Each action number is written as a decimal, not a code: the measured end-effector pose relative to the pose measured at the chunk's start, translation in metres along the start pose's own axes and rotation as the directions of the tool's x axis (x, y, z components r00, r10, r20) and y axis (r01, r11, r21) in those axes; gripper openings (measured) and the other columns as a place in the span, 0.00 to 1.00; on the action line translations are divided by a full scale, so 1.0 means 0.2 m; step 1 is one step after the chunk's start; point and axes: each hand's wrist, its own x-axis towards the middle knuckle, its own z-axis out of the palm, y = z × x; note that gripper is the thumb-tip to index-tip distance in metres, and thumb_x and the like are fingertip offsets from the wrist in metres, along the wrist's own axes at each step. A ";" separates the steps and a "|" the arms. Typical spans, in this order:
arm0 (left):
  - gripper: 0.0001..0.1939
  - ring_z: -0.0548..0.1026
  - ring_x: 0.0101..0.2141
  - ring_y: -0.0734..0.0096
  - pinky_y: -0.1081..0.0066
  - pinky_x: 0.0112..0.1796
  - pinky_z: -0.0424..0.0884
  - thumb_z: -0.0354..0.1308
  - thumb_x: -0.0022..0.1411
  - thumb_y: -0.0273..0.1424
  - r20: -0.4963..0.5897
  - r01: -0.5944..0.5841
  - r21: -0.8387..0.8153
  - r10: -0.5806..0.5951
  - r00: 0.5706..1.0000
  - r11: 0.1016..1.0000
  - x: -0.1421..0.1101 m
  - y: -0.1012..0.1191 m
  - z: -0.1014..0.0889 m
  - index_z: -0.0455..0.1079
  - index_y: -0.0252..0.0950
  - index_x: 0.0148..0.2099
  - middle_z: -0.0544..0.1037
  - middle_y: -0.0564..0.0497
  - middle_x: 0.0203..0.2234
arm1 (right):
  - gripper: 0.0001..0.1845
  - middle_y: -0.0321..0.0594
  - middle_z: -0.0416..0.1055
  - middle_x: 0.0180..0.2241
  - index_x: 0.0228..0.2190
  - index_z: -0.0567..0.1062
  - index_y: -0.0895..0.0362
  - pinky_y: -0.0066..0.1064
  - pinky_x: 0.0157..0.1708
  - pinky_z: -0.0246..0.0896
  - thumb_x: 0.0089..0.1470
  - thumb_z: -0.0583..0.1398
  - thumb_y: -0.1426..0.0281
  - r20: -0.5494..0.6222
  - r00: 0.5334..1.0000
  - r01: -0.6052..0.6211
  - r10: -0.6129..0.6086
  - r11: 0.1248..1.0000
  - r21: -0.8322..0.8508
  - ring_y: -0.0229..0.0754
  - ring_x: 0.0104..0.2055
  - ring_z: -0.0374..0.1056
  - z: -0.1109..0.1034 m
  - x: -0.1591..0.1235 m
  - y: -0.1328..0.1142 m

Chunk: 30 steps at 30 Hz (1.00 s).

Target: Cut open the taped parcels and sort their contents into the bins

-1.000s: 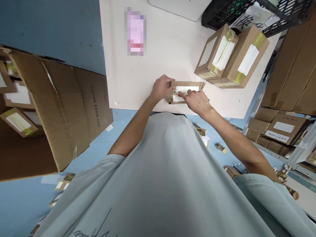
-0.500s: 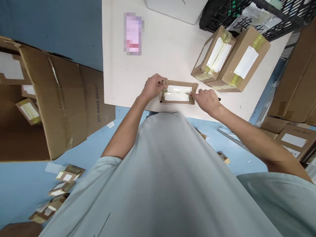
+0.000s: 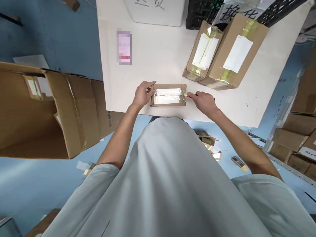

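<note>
A small cardboard box (image 3: 168,86) with white labels and clear tape along its middle lies flat near the table's front edge. My left hand (image 3: 143,94) grips its left end, thumb on the top and index finger at the far corner. In my closed right hand (image 3: 203,102) is a slim box cutter (image 3: 189,96), with a red part near its front and a dark end showing behind the hand. Its thin tip points left, at the taped right end of the box; whether it touches the tape I cannot tell.
Two taped, labelled cartons (image 3: 228,62) stand at the right of the white table (image 3: 153,56), before a black crate (image 3: 197,14). A white bin (image 3: 158,14) and a blurred pink item (image 3: 124,48) are farther back. A large open carton (image 3: 81,115) stands left.
The view has shifted, so the table things sit differently in it. My right hand has drawn back from the box's right end, and the cutter's red front now shows. My left hand keeps its hold.
</note>
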 end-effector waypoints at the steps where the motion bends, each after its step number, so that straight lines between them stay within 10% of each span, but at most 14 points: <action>1: 0.25 0.82 0.52 0.56 0.56 0.55 0.83 0.60 0.75 0.39 -0.002 -0.002 0.017 0.002 1.000 1.000 0.00 0.00 0.00 0.77 0.42 0.70 0.81 0.40 0.58 | 0.30 0.55 0.78 0.56 0.75 0.68 0.51 0.37 0.48 0.59 0.80 0.45 0.70 -0.027 1.000 -0.001 0.002 0.999 0.047 0.53 0.53 0.71 0.06 -0.01 0.01; 9: 0.25 0.67 0.73 0.36 0.32 0.75 0.59 0.57 0.75 0.40 -0.032 -0.110 0.228 0.121 0.992 0.967 0.01 0.11 0.07 0.76 0.45 0.70 0.79 0.40 0.67 | 0.31 0.52 0.78 0.57 0.75 0.69 0.54 0.32 0.52 0.62 0.81 0.43 0.66 -0.144 0.979 -0.091 0.147 0.937 0.337 0.51 0.54 0.71 0.37 -0.11 -0.09; 15: 0.31 0.57 0.79 0.37 0.30 0.77 0.48 0.61 0.76 0.50 0.240 -0.376 0.195 0.328 0.914 0.906 0.01 0.37 0.28 0.70 0.51 0.76 0.69 0.42 0.76 | 0.29 0.53 0.79 0.59 0.72 0.72 0.57 0.34 0.59 0.67 0.80 0.46 0.66 -0.184 0.960 -0.056 0.209 0.792 0.608 0.50 0.60 0.72 0.48 -0.13 -0.13; 20: 0.32 0.61 0.78 0.39 0.33 0.77 0.50 0.58 0.77 0.56 0.243 -0.372 0.229 0.317 0.917 0.900 0.05 0.39 0.34 0.72 0.49 0.74 0.70 0.40 0.75 | 0.29 0.54 0.81 0.60 0.69 0.72 0.62 0.34 0.60 0.69 0.80 0.44 0.65 -0.138 0.937 -0.110 0.321 0.647 0.755 0.46 0.59 0.77 0.57 -0.14 -0.11; 30: 0.32 0.66 0.74 0.40 0.35 0.74 0.56 0.49 0.80 0.56 0.156 -0.346 0.237 0.316 0.936 0.908 -0.04 0.37 0.38 0.70 0.49 0.76 0.71 0.38 0.75 | 0.33 0.52 0.86 0.54 0.80 0.59 0.54 0.38 0.54 0.72 0.82 0.46 0.60 0.051 0.910 -0.379 0.412 0.775 0.505 0.54 0.53 0.82 0.15 -0.32 -0.35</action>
